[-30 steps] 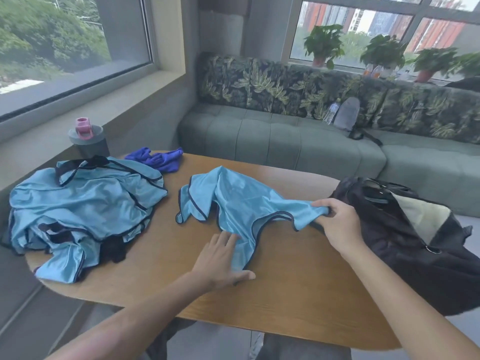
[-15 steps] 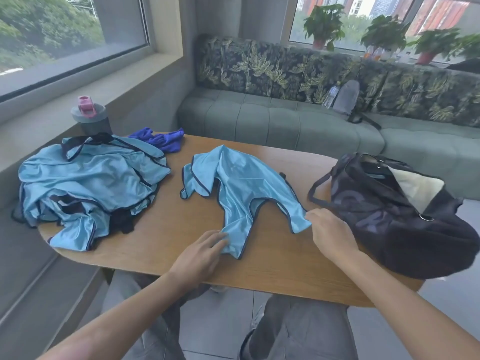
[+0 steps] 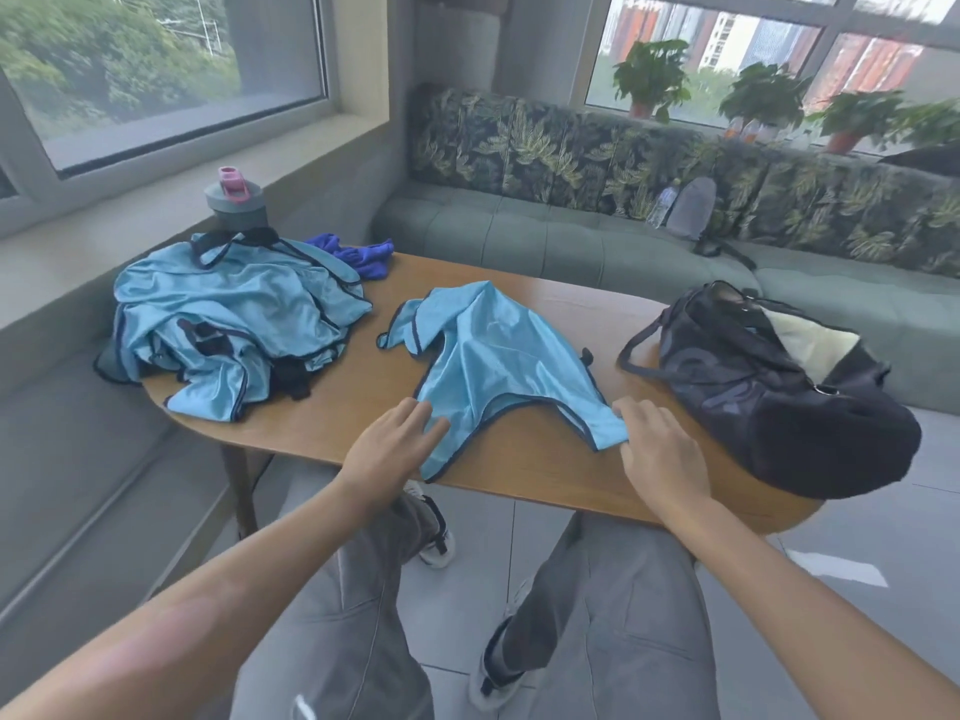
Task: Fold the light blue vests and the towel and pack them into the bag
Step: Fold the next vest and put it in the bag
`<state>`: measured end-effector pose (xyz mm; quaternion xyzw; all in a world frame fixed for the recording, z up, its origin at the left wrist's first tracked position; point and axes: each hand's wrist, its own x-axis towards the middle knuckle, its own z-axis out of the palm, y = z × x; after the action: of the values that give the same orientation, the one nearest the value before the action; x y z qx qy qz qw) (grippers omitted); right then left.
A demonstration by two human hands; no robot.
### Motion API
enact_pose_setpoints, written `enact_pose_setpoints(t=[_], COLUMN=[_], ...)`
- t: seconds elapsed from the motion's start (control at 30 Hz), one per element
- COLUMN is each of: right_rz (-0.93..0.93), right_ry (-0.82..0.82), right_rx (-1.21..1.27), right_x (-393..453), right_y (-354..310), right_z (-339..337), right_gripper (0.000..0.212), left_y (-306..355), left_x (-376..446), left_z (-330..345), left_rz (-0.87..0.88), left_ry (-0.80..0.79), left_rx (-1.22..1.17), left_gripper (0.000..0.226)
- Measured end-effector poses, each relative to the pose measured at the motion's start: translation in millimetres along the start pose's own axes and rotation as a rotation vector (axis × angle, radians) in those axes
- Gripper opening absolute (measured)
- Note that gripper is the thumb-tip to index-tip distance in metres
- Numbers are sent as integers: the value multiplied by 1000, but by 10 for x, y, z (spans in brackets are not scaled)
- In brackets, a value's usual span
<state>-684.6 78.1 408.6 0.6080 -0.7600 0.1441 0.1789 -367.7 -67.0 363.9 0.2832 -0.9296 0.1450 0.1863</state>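
One light blue vest [image 3: 493, 356] with dark trim lies spread in the middle of the wooden table [image 3: 519, 465]. My left hand [image 3: 389, 449] lies flat with straight fingers on its near left strap. My right hand [image 3: 657, 449] pinches the tip of its near right strap. A heap of more light blue vests [image 3: 234, 319] sits at the table's left end. A purple-blue towel [image 3: 358, 254] lies bunched behind that heap. The dark bag [image 3: 769, 387] stands unzipped at the table's right end, with something cream-coloured showing inside.
A grey bottle with a pink lid [image 3: 236, 200] stands on the window ledge behind the heap. A grey-green sofa [image 3: 571, 236] runs along the far side, with a water bottle and a pouch on it. My legs show below the table's near edge.
The vest has been drawn toward the near edge and laid flatter. My right hand came back from beside the bag to the right strap's tip; my left hand slid to the left strap.
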Motion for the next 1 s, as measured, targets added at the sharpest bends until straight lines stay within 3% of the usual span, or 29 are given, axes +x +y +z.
enact_pose_setpoints(t=[0.27,0.33,0.47,0.6,0.73,0.87,1.0], right_rz=[71,156,239,158,79,90,70], right_ry=[102,109,178,175,168,290,395], right_rx=[-3,78,246,205,96,46,6], right_x=[-159,-145,-104,-41,104,354,487], right_y=[-76,-78,-88,-169,-269,-344,-446], right_z=[-426,-587,-984,-1448,-2015,-2647,-3203], right_gripper=[11,5,7,19,23,23,21], left_y=[43,115,202,130,-2,-149,-197], left_x=[-233,-263,-172,39,308,602,808], left_z=[-404,-566,-982,-1506,-2106,-2724,-3309], left_rz=[14,-82,-299,-528,-534,-519,-349], left_ry=[-29,-75,-63,-132,-206,-43,15], left_rx=[45,-16,-97,-234,-285,-436,-390], left_gripper=[61,56,16,30,12,10,6])
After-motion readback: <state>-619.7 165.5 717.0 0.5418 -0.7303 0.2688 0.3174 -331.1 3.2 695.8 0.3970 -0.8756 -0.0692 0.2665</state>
